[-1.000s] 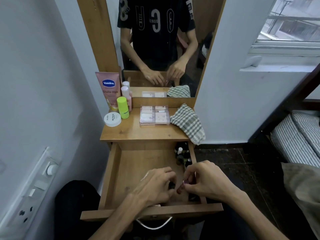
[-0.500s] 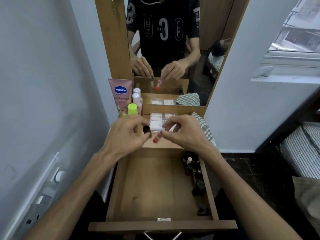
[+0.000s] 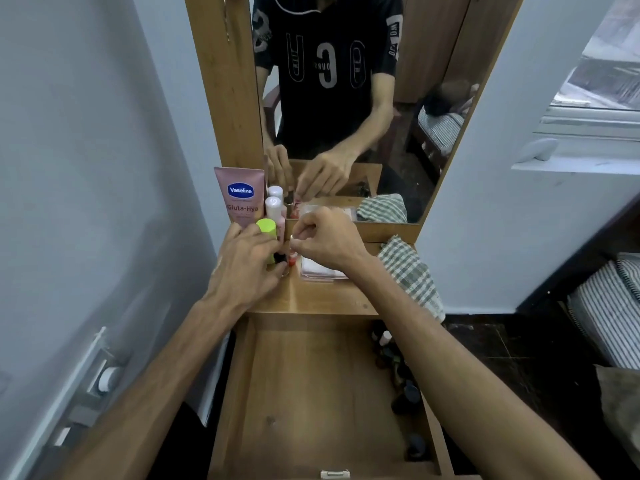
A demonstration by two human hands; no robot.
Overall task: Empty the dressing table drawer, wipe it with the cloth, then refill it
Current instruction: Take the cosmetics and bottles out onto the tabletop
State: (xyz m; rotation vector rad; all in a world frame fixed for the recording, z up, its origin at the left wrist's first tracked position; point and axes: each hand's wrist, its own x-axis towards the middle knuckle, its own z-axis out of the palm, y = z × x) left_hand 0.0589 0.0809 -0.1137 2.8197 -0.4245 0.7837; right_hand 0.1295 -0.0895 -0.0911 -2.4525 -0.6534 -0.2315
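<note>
Two hands over the desk point(image 3: 311, 299), left hand point(image 3: 247, 268) pinching a dark small bottle point(image 3: 280, 259), right hand point(image 3: 327, 242) pinching a red-tipped bottle point(image 3: 293, 259) — clear box point(image 3: 320, 270) just right of both grips, checked cloth point(image 3: 410, 275) farther right, open drawer point(image 3: 311, 393) below.

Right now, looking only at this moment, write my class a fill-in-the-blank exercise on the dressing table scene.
1. The checked cloth lies on the table top, draped over its ____ edge.
2. The small bottles left in the drawer line its ____ side.
3. The tall pink tube by the mirror reads ____.
4. The right hand sets down a bottle with a ____ base.

Missing words: right; right; Vaseline; red
</note>
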